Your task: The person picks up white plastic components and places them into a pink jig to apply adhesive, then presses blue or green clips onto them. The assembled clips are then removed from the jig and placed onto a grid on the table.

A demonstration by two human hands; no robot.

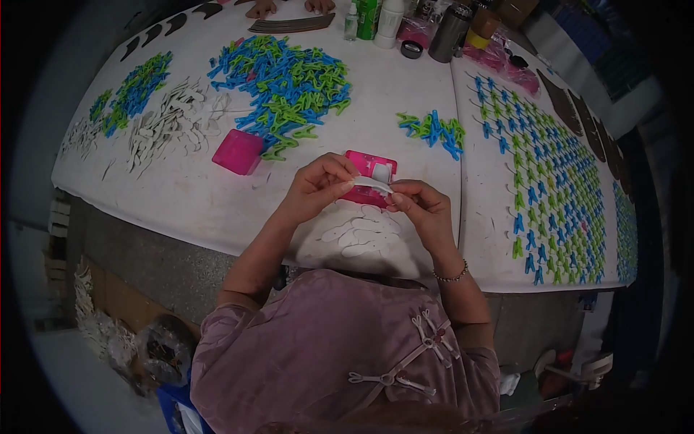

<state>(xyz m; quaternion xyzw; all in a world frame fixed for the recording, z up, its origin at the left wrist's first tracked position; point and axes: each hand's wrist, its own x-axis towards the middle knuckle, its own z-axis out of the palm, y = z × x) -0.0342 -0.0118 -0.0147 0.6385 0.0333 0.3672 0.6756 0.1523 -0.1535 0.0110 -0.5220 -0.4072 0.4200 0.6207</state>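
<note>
My left hand [318,188] pinches one end of a small, curved white strip [372,186]. The fingertips of my right hand [423,205] are closed on its other end. Just beneath the strip lies a pink tray [353,156] with something white and greyish in it, partly hidden by my hands. Between my forearms, nearer my body, several flat white looped strips [367,233] are spread on the white table [303,239]. To the left of my left hand stands a pink box [238,152].
Blue and green clothespins form a large heap [296,83] and a small one [434,132]. A white strip pile [170,130] lies left. Rows of clothespins [553,195] cover the right side. Bottles [389,22] stand at the back, near another person's hands [318,6].
</note>
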